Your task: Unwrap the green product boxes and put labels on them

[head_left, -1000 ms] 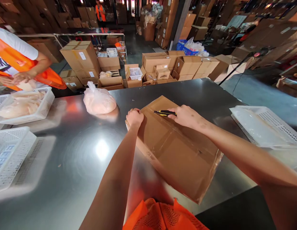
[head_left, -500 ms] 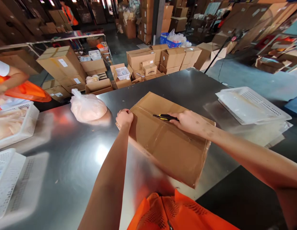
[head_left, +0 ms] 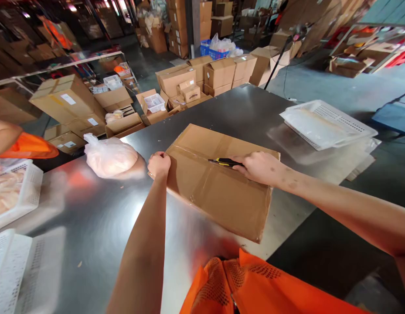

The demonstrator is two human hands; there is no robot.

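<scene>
A flat brown cardboard box (head_left: 202, 192) lies at an angle on the shiny metal table (head_left: 100, 244), with clear tape along its middle seam. My left hand (head_left: 159, 165) is closed around the box's left edge, its fingertips partly hidden. In my right hand (head_left: 259, 168) is a black and yellow utility knife (head_left: 226, 162), its tip pointing left at the seam near the middle of the top. Whether the blade is in the tape, I cannot tell. Left of my left hand rests a knotted plastic bag (head_left: 111, 157) with pale contents.
White perforated baskets stand at the left, one filled (head_left: 27, 187), another nearer me (head_left: 12, 270). On the right, a white basket (head_left: 339, 120) sits over clear plastic sheets (head_left: 359, 163). Behind the table are stacked cartons (head_left: 218, 74). A co-worker's arm (head_left: 6, 135) shows at far left.
My right hand has drawn the knife a short way rightward along the box's seam. My left hand keeps its hold on the edge. The whole view has shifted slightly.
</scene>
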